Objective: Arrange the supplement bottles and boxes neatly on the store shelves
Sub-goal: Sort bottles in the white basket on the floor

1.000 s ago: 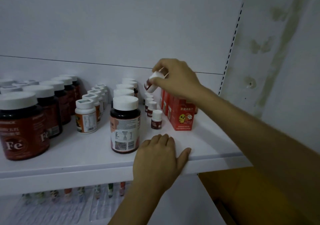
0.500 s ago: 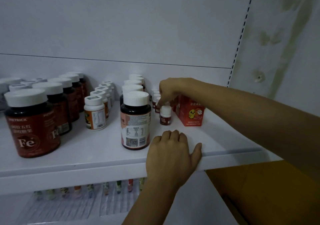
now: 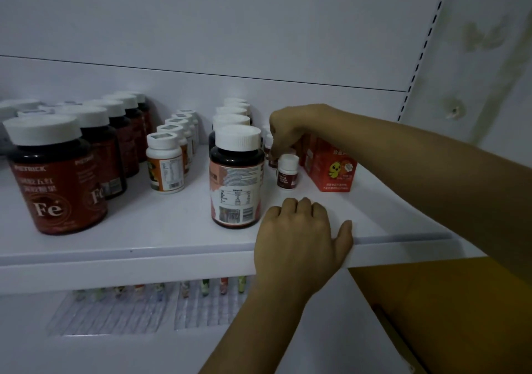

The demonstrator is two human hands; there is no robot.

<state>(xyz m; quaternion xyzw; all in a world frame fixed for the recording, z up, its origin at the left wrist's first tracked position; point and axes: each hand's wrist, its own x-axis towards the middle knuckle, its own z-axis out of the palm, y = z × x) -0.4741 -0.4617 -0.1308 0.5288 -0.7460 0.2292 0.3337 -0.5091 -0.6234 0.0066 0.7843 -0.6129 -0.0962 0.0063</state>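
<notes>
My right hand (image 3: 290,126) reaches over the white shelf (image 3: 161,229), fingertips pointing down and pinching a small white-capped bottle (image 3: 270,146) in the row behind the front small dark bottle (image 3: 288,172). Red boxes (image 3: 334,169) with a yellow chick stand just right of that row, partly hidden by my forearm. A large dark bottle (image 3: 237,178) with a white cap heads a row to the left. My left hand (image 3: 299,238) rests on the shelf's front edge and holds nothing.
Big red "Fe" bottles (image 3: 54,178) line the left, with a row of small white-and-orange bottles (image 3: 165,163) beside them. Clear blister packs (image 3: 138,307) lie on the lower shelf. A yellow cardboard box (image 3: 446,316) sits at the lower right.
My right hand came down from above with the small bottle and set it into the row of small bottles. My left hand stayed on the shelf edge.
</notes>
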